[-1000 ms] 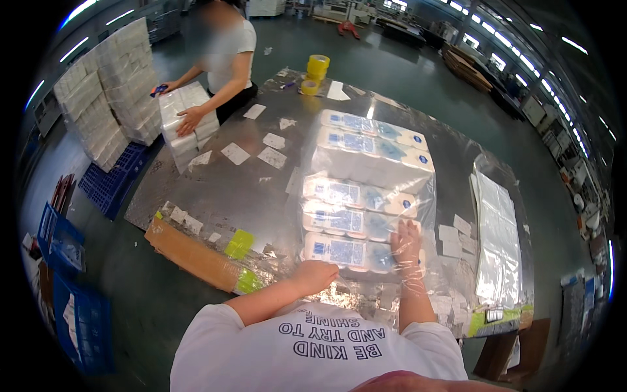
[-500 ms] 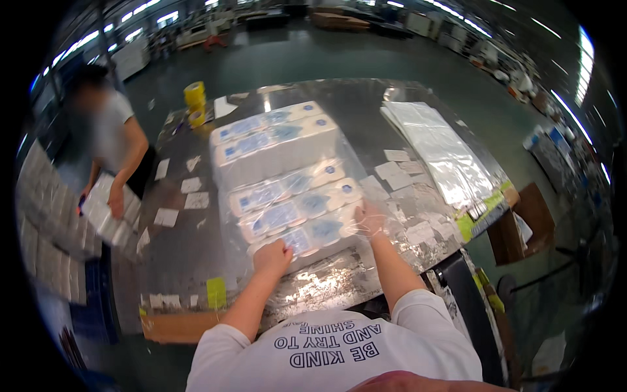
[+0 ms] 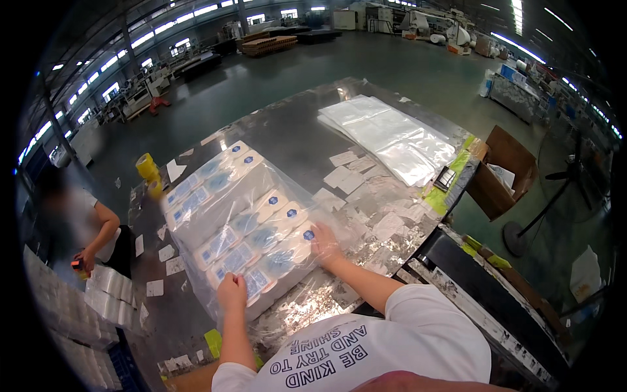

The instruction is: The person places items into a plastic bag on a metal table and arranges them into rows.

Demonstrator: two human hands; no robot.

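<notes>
Several white-and-blue wrapped packs [image 3: 251, 225] lie in rows inside a large clear plastic bag [image 3: 225, 179] on the metal table. A gap runs between the far rows and the near ones. At the near left corner of the bag is my left hand [image 3: 232, 291], its fingers closed on the film. My right hand [image 3: 325, 244] grips the bag beside the right end of the nearest pack, with the fingers curled against that end. Film partly veils the right fingertips.
Flat clear bags [image 3: 392, 137] are stacked at the table's far right. Paper scraps [image 3: 353, 173] are scattered nearby. Yellow tape rolls [image 3: 147, 168] stand far left. Beyond the left edge, a person [image 3: 91, 219] works by wrapped stacks [image 3: 111, 294]. An open carton [image 3: 506, 170] sits right of the table.
The view has swung to the right, so the table and packs appear farther left and tilted. Both my hands stay at the bag. The co-worker's hand has lifted off the white packs, holding an orange-and-black object.
</notes>
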